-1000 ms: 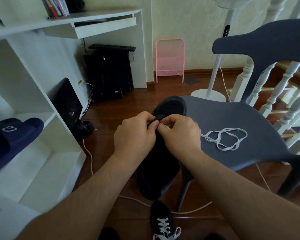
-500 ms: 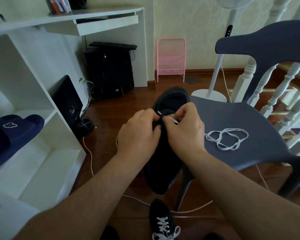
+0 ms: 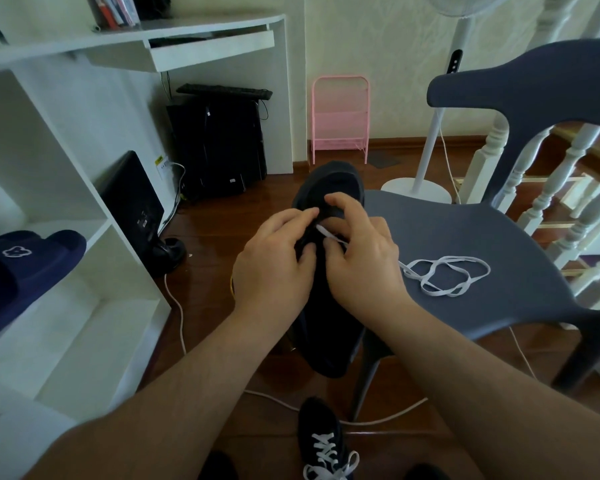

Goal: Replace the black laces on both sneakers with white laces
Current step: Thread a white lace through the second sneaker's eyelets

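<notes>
Held over the front edge of a grey-blue chair (image 3: pixel 465 237): 1 black sneaker (image 3: pixel 329 327), toe toward the camera, heel opening away. Eyelets and tongue mostly hidden behind both hands; impossible to tell which eyelet takes the lace. Left hand (image 3: pixel 274 268) curled round the sneaker's upper, gripping it, fingertips lost in the dark fabric. Right hand (image 3: pixel 361 261) pinching the tip of a white lace (image 3: pixel 444 275), the tip showing as a short pale streak between thumb and forefinger, with 1 finger raised over the heel opening. Rest of the lace lying in loose loops on the chair seat, just right of the right hand. At the bottom edge, cut off by the frame, a second sneaker (image 3: pixel 326 445) on the floor, already threaded with white laces. Sneaker details hard to make out in the dim light.

Dark polished wooden floor (image 3: pixel 222 230), a white cable trailing across it. To the left, a white shelf unit (image 3: pixel 94 306) with a navy slipper (image 3: pixel 25 268) partly out of frame. Beyond, a white desk (image 3: pixel 187 32) with a black computer tower (image 3: pixel 219 147) beneath it, a pink wire rack (image 3: pixel 340 116) against the pale wall, a white fan stand (image 3: pixel 420 188) and white stair railings (image 3: pixel 551 188) behind the chair.

Compared with 0.5 s ago: sneaker and hands much where they were, right forefinger now lifted higher above the heel opening, lace tip drawn slightly further out between the hands
</notes>
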`<state>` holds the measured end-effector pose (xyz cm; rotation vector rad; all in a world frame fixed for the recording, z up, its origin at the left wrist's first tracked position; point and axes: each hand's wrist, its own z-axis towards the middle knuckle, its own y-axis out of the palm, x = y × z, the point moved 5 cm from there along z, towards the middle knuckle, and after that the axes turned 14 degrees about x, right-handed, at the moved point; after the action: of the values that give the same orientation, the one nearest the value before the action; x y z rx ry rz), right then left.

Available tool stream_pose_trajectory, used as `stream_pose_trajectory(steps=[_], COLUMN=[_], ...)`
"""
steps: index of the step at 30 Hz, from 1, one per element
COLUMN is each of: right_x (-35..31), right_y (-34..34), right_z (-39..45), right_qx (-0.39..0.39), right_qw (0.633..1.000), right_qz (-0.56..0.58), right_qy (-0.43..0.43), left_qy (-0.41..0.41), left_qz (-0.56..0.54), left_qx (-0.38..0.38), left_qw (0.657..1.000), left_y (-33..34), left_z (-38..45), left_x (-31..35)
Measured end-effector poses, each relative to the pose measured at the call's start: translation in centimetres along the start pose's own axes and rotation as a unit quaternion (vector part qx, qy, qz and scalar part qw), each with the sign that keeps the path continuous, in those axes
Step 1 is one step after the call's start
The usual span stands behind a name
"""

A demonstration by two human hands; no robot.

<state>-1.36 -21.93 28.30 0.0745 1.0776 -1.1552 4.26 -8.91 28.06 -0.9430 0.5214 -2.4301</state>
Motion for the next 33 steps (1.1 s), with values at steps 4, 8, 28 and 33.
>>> stream_pose_trajectory(steps=[4,8,28,33], right_x=[0.1,0.4,4.3,4.6], right_y=[-0.3,-0.7,-0.3,-0.9], right_z=[0.6,1.0,-0.3,0.4], right_qx=[0.020,0.029,-0.047,-0.011], right_qw=[1.000,0.999,0.995,0.992], right_qz=[0.003,0.009,-0.080,-0.127], right_qy=[0.011,0.042,0.043,0.002], left_qy=[0.022,0.018,-0.017,-0.230], left_qz=[-0.003,-0.022,-0.067,-0.225], left_qx=[0.012,0.015,0.073,0.014], left_qw=[1.000,0.999,0.995,0.947], left_y=[0.0,-0.3,-0.9,0.2], left_z=[-0.1,-0.2,0.5,0.2], left_x=[0.8,0.8,-1.5,-2.5])
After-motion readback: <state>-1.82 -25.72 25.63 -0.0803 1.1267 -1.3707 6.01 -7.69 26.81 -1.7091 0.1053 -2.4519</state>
